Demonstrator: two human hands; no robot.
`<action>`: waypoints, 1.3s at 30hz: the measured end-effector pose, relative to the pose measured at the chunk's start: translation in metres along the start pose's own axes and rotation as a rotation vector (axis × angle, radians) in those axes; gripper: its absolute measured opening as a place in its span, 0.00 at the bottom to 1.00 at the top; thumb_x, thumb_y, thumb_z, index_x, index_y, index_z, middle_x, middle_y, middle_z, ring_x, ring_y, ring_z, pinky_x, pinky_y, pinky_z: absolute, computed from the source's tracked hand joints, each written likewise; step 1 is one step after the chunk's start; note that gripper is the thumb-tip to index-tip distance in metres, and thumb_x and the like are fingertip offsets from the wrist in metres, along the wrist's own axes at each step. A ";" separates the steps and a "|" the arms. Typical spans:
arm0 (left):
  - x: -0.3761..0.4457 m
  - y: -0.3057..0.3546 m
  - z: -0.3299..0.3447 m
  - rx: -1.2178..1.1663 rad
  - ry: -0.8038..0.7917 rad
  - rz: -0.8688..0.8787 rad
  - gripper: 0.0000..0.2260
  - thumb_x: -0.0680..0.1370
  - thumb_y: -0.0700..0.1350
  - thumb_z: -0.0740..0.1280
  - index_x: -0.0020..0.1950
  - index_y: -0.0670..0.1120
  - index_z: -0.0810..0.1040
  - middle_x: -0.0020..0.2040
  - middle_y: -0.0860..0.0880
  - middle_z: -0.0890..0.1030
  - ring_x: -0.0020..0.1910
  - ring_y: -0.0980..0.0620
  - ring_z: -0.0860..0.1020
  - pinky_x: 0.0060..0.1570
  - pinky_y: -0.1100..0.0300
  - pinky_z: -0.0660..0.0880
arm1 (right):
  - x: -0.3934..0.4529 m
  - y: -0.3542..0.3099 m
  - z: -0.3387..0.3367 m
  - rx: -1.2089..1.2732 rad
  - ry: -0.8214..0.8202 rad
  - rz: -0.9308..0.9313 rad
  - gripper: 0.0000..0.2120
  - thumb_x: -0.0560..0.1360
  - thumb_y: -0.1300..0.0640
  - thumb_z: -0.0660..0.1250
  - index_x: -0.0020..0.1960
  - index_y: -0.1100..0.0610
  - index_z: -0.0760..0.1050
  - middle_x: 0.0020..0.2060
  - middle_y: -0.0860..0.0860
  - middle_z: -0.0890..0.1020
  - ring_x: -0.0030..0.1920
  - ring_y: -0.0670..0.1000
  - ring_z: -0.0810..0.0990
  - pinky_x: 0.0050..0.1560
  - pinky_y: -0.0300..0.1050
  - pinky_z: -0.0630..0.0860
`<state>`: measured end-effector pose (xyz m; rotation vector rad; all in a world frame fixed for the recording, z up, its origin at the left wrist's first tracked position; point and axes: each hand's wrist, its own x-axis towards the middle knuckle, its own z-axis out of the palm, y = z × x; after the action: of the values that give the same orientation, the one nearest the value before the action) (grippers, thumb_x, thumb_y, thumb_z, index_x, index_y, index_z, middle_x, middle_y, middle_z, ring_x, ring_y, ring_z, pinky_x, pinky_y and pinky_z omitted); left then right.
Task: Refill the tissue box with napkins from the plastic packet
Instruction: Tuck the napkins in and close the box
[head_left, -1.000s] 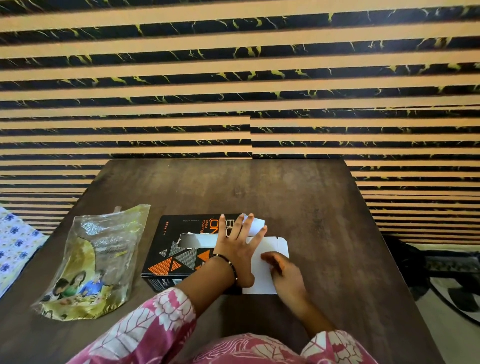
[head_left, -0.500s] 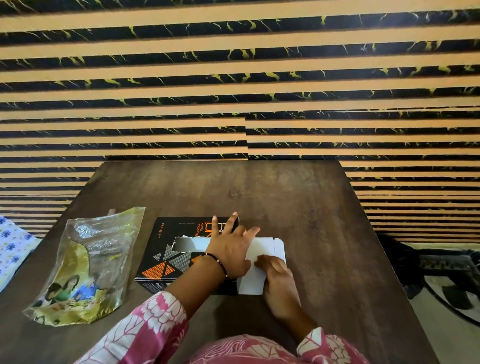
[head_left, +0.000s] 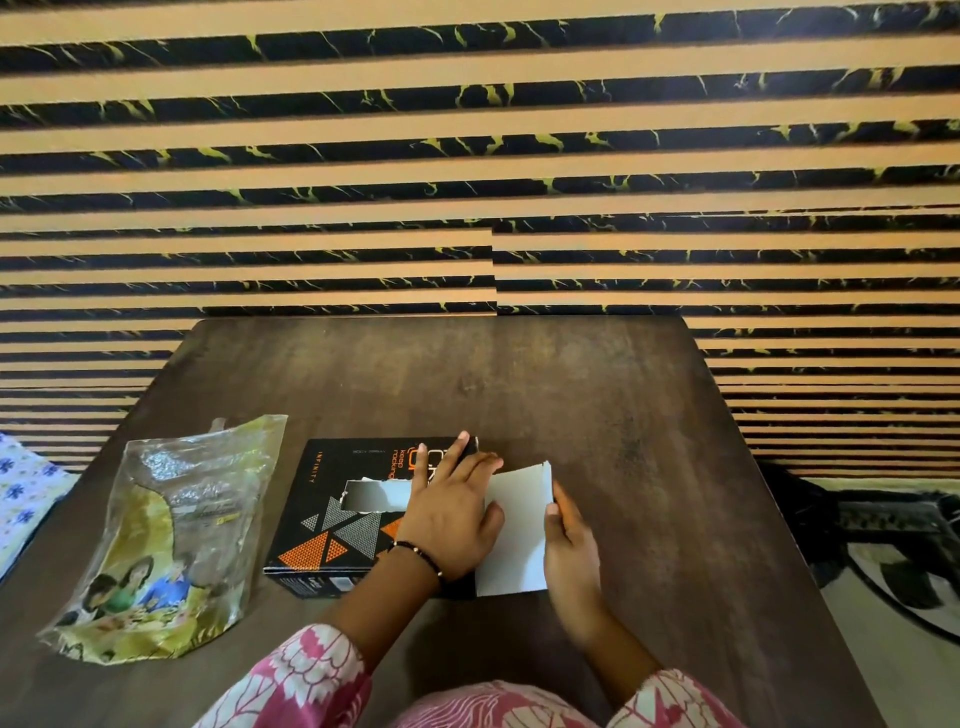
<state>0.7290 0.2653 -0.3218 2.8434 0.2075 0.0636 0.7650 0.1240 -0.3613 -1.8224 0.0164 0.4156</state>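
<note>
A black tissue box (head_left: 332, 525) with orange and grey triangles lies on the dark wooden table (head_left: 519, 384). White shows through its torn top slot (head_left: 371, 493). My left hand (head_left: 449, 514) lies flat on the box's right half with fingers spread. The box's white end flap (head_left: 517, 530) stands tilted up at the right end. My right hand (head_left: 571, 545) grips the flap's right edge, thumb on the edge. The plastic packet (head_left: 171, 535), yellowish and crumpled, lies flat to the left of the box, apart from both hands.
A floral cloth (head_left: 21, 493) lies off the table's left edge. A dark object (head_left: 883, 525) sits on the floor to the right. A striped wall stands behind the table. Bare tabletop stretches behind and to the right of the box.
The white flap lay flat on the table and is now lifted toward the box's end. My right hand shifted from on top of it to its right edge. The white piece near my left fingertips is out of sight.
</note>
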 end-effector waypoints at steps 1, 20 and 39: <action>-0.001 0.000 0.001 -0.029 0.032 0.000 0.28 0.73 0.57 0.43 0.71 0.51 0.61 0.73 0.55 0.64 0.76 0.54 0.46 0.72 0.46 0.36 | -0.002 -0.005 0.004 0.109 -0.022 0.012 0.20 0.80 0.60 0.54 0.72 0.55 0.63 0.69 0.53 0.70 0.66 0.51 0.70 0.65 0.43 0.66; -0.006 -0.001 -0.002 -0.258 0.194 -0.230 0.36 0.72 0.62 0.33 0.72 0.47 0.62 0.76 0.51 0.59 0.75 0.56 0.50 0.74 0.53 0.40 | -0.018 -0.034 0.049 0.448 -0.340 0.257 0.18 0.80 0.50 0.53 0.69 0.42 0.66 0.63 0.48 0.76 0.60 0.49 0.76 0.64 0.49 0.72; -0.010 -0.003 -0.005 -0.499 0.317 -0.219 0.35 0.73 0.62 0.36 0.67 0.49 0.70 0.70 0.52 0.70 0.73 0.56 0.59 0.73 0.57 0.44 | -0.040 -0.028 0.035 0.351 -0.465 0.150 0.21 0.71 0.35 0.48 0.60 0.35 0.68 0.60 0.39 0.73 0.61 0.40 0.71 0.69 0.43 0.62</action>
<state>0.7183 0.2684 -0.3177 2.2866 0.4925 0.4534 0.7243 0.1565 -0.3320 -1.3521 -0.0903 0.8791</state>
